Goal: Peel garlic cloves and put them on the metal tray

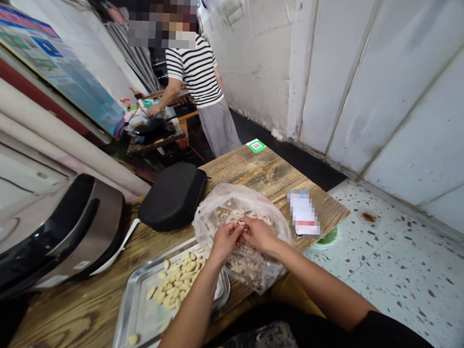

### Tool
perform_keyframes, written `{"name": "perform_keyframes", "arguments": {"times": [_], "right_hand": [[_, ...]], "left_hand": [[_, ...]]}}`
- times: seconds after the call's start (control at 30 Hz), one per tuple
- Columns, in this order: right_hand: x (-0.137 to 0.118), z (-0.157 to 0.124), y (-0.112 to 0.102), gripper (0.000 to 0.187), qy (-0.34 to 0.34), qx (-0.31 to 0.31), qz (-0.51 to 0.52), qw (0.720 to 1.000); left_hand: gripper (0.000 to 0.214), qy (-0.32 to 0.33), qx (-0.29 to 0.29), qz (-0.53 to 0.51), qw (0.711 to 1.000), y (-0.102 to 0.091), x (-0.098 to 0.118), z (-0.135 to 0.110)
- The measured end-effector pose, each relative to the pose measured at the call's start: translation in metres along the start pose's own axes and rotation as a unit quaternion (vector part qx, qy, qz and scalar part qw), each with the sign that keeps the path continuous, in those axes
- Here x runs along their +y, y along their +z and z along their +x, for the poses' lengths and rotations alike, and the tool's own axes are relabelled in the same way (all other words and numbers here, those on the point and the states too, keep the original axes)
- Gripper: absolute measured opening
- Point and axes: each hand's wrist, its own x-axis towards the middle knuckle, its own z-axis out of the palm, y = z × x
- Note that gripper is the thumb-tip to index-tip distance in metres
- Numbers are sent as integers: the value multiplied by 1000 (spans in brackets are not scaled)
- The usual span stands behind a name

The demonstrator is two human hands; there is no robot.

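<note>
Two hands (224, 241) (259, 235) over one plastic bag (207, 211), one black case (171, 199) nearby.

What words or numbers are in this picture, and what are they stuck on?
I can't read any. Here's where there's writing or a sign:
Poster on the wall: too blurred.
Green sticker with a square code, on the table: too small.
Phone: its screen is blurred out.
Pale labels on the cooker: too small.

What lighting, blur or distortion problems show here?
In the head view: pixelation masks the phone and, at the head, the standing person; pale glints line the metal tray; the appliance looks stretched, likely lens distortion; detail at the fingers is unclear.
</note>
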Motion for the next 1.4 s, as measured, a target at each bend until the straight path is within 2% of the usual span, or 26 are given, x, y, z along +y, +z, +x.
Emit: {"name": "perform_keyframes", "arguments": {"times": [0.03, 0.1, 0.2, 0.27, 0.4, 0.53, 0.73, 0.83, 0.9, 1.03, 1.2, 1.27, 1.4], "right_hand": [[2, -1, 0, 38, 9, 5, 4, 1000], [4, -3, 0, 40, 31, 20, 2, 999], [6, -7, -3, 29, 49, 34, -10, 998], [5, -10, -5, 21, 45, 33, -16, 998], [1, -15, -9, 17, 31, 24, -30, 999], [-1, -20, -11, 18, 18, 15, -48, 999], [2, -28, -10, 33, 1, 76, -48, 996], [2, -30, -7, 26, -61, 49, 21, 997], [2, -31, -4, 24, -79, 41, 61, 994], [8, -31, 4, 19, -35, 90, 151, 984], [16, -30, 12, 17, 28, 124, 290, 949], [16, -30, 12, 16, 33, 131, 305, 943], [12, -31, 7, 12, 5, 159, 276, 948]], "left_hand": [[34, -2, 0, 4, 1000, 0, 2, 0], [32, 11, 36, 47, 998, -2, 6, -1], [24, 66, 105, 166, 978, -3, 14, -2], [26, 82, 80, 192, 975, -1, 17, -4], [31, 32, -6, 75, 997, 5, 17, -7], [33, -17, -35, -6, 999, 4, 14, -10], [30, -28, 27, -63, 997, -2, 13, -19], [29, -20, 14, -75, 997, -3, 17, -24], [28, -19, 7, -78, 997, -2, 20, -27], [27, -34, 28, -104, 994, 1, 23, -32], [25, -32, 36, -115, 992, 3, 25, -35], [24, -22, 46, -83, 995, 3, 27, -37], [22, 4, 58, -29, 998, 5, 30, -39]]}}
